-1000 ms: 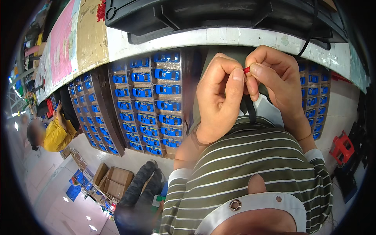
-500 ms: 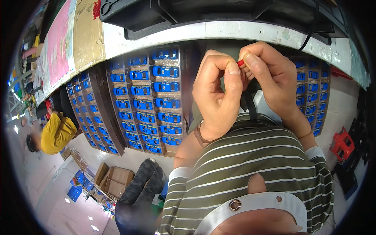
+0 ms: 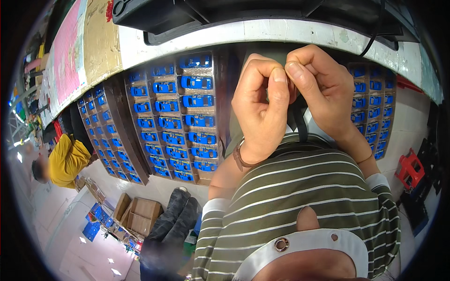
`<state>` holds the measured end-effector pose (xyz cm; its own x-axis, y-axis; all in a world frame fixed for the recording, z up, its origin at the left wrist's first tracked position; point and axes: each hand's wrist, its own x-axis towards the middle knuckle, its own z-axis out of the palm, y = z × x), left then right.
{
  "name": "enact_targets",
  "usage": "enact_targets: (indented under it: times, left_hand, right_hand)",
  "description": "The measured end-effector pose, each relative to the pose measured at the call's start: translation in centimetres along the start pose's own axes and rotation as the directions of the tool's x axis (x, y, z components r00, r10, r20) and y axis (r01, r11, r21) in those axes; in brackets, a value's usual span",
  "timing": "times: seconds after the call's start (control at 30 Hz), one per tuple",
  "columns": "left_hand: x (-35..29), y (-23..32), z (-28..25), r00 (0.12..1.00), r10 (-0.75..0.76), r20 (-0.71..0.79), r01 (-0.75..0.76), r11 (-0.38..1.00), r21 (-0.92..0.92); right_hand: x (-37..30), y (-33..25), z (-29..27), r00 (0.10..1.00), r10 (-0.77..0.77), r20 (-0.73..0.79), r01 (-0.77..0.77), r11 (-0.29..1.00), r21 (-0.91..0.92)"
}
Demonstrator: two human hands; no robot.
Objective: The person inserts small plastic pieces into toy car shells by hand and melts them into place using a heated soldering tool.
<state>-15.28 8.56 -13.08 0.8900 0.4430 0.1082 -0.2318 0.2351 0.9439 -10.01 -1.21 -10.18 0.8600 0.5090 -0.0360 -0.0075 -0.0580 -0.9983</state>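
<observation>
My left hand (image 3: 262, 100) and my right hand (image 3: 321, 86) meet at chest height, just off the near edge of the white bench (image 3: 262, 32). Thumb and forefinger are pinched on each, and the tips of the two pinches touch or almost touch. The small red piece seen between them a moment ago is now covered by the fingertips. The other fingers of both hands are curled in.
A black plastic tray (image 3: 262, 10) lies on the bench, with a black cable (image 3: 375, 30) beside it. Below stand trays of blue toy cars (image 3: 168, 122), on both sides. A person in yellow (image 3: 68, 159) is at far left. A red plastic stool (image 3: 410, 169) stands at right.
My fingertips have closed over the small red piece, which no longer shows. Both hands have shifted slightly, and the right fingertips now lie closer to the left ones. The view has tilted a little.
</observation>
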Motion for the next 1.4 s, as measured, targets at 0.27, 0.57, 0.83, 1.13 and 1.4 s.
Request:
enact_targets:
  times: [0.27,0.57,0.83,1.13,1.4]
  left_hand:
    - [0.0,-1.1,-0.2,0.997,0.072,-0.016,-0.07,0.993,0.1]
    - [0.0,-1.7,0.0,0.999,0.042,-0.022,-0.041,0.998,0.053]
    - [0.2,-1.7,0.3,0.999,-0.006,-0.036,0.007,1.0,0.025]
    - [0.1,-2.3,-0.2,0.998,0.055,0.044,-0.057,0.998,0.035]
    - [0.0,-2.0,0.1,0.997,0.001,0.074,-0.015,0.982,0.186]
  right_hand:
    - [-0.1,0.7,0.3,0.999,-0.004,-0.043,0.004,1.0,-0.017]
    - [-0.1,1.2,0.1,0.998,0.012,-0.06,-0.012,1.0,-0.008]
    - [0.1,2.0,0.1,0.996,0.019,-0.09,-0.023,0.999,-0.038]
    - [-0.1,2.2,0.1,0.994,-0.079,-0.071,0.08,0.997,0.011]
    - [-0.2,2.3,-0.4,0.995,-0.065,-0.076,0.065,0.998,-0.011]
